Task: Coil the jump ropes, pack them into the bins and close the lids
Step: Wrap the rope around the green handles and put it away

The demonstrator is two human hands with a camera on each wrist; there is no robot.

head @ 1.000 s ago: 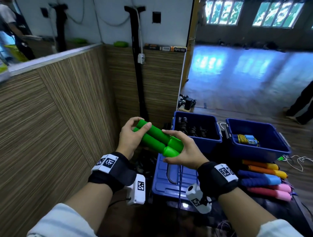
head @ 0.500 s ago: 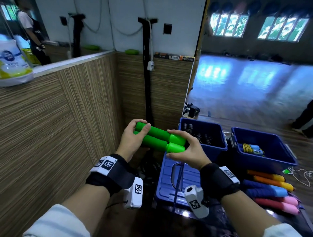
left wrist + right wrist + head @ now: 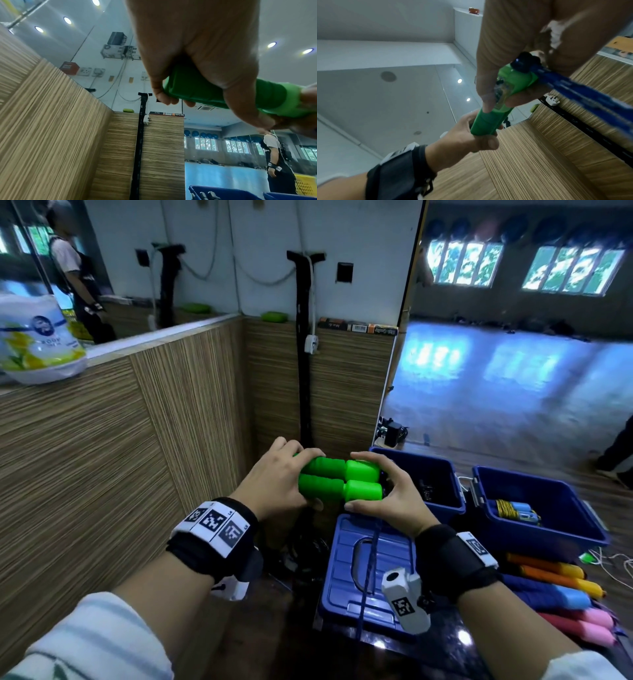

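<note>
The left hand (image 3: 277,477) and right hand (image 3: 387,498) each grip one end of the paired green handles (image 3: 339,479), held level above the lid (image 3: 368,573). This alignment likely lets the blue rope (image 3: 368,570) hang free for coiling.

The right hand (image 3: 513,44) is filling the top of the frame, its thumb and fingers closing around the cap end of a pair of bright green foam jump-rope handles (image 3: 496,108). A blue braided rope (image 3: 583,93) is running out from a black swivel toward the lower right. The left hand (image 3: 471,139), wearing a black wrist strap (image 3: 397,174), is gripping the handles' far end. Striped wood panelling (image 3: 539,162) is showing behind.
</note>
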